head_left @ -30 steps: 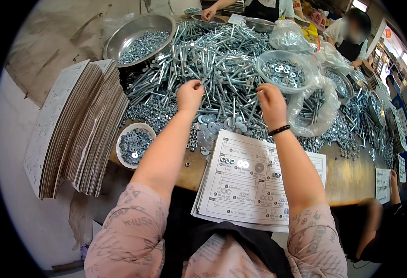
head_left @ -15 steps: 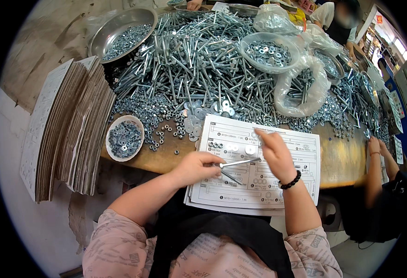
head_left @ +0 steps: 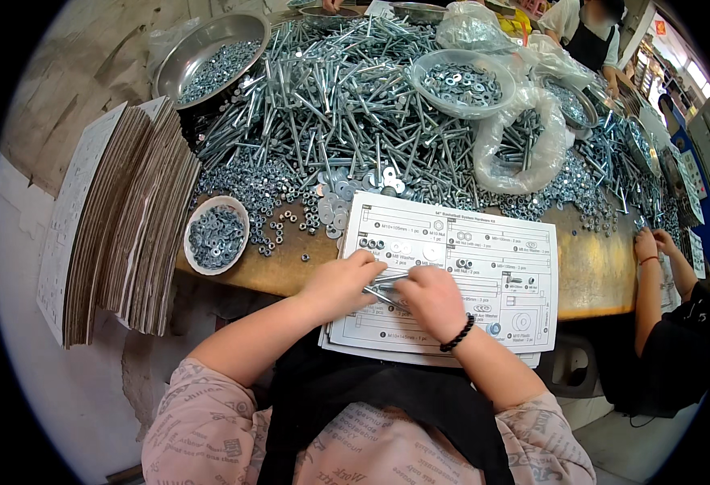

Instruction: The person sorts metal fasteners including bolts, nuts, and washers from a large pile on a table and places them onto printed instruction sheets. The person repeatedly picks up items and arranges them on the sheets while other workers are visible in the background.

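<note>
My left hand [head_left: 340, 284] grips long silver bolts [head_left: 381, 296] by one end, low over a printed card [head_left: 524, 279] on a stack of such cards. My right hand [head_left: 434, 304], with a black bead bracelet at the wrist, is closed at the other end of the bolts; its fingertips are partly hidden. Nuts [head_left: 372, 243] and a big flat washer [head_left: 433, 253] lie on the card's printed outlines. More nuts [head_left: 465, 263] sit right of them. A small bluish round piece [head_left: 494, 330] rests near the card's lower right.
A large heap of bolts [head_left: 347, 89] covers the table beyond the card. A white bowl of washers [head_left: 217, 234] stands left, a clear bowl [head_left: 461, 84] farther back. Tall stacks of cards [head_left: 120, 226] rise at left. A co-worker's hands [head_left: 654, 244] are at right.
My right hand has come down and left from over the upper card to the bolts. Several nuts right of the big washer are now uncovered. My left hand has shifted slightly left.
</note>
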### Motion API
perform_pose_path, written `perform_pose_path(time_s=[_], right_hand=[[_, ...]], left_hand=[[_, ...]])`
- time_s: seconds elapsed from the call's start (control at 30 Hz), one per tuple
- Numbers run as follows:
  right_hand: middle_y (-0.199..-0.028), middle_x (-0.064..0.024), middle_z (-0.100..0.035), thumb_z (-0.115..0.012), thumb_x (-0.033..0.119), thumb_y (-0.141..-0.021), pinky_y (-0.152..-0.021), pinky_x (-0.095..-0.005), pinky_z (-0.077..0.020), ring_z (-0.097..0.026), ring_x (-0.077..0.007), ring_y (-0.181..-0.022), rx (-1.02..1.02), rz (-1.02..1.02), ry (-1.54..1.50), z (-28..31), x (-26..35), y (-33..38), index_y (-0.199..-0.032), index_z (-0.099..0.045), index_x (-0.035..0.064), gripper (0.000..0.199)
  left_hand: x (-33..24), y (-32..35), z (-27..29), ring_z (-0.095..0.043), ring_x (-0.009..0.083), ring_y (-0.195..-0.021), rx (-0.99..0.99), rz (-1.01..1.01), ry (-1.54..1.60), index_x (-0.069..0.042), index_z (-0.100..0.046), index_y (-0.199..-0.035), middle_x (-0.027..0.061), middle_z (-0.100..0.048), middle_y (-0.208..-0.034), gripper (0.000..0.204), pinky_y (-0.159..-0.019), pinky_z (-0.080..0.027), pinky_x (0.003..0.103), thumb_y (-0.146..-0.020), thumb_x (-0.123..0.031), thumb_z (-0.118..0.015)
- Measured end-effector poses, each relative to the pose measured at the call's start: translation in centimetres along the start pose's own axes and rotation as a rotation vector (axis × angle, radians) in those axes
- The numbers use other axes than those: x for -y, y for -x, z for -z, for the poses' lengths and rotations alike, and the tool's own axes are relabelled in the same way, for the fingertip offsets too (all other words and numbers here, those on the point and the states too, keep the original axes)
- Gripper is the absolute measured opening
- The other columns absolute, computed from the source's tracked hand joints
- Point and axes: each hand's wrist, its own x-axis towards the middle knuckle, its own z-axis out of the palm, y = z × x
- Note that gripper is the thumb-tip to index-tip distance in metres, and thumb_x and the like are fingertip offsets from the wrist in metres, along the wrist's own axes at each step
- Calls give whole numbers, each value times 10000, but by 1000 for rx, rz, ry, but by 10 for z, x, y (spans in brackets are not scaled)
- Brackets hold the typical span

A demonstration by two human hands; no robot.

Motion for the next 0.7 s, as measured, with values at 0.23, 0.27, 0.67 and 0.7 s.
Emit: perform_pose_path(time_s=[0.23,0.27,0.67,0.7], right_hand=[[-784,-113,-615,-562,169,-823,-623,-391,-470,-591,-294,-738,210,-608,-26,26,-21,19,-1041,-542,64,243],[-741,-113,-620,-604,196,-796,-619,-379,-464,-595,-294,-703,197,-623,-102,22,-22,20,-1105,-530,61,345],[-764,-97,-598,-603,140,-760,-600,-386,-471,-585,-289,-709,220,-422,-58,16,-18,11,-996,-583,112,239],[-755,-92,-591,-590,125,-764,-594,-383,-470,-581,-287,-704,199,-418,-61,17,-18,10,-984,-597,126,221]], left_hand=[[3,-3,-16,-559,218,-852,-24,-63,-138,-129,-600,-1023,44,-553,-921,320,-772,-407,364,-723,-220,-662],[2,-4,-17,-556,209,-855,-30,-49,-142,-135,-602,-1022,39,-552,-916,315,-788,-392,362,-725,-220,-660],[6,-10,-17,-539,202,-867,-177,-60,-78,-138,-619,-996,31,-546,-888,282,-829,-330,381,-720,-185,-653],[5,-12,-15,-538,198,-859,-208,-73,-106,-139,-626,-982,27,-546,-875,261,-822,-329,379,-724,-172,-640]])
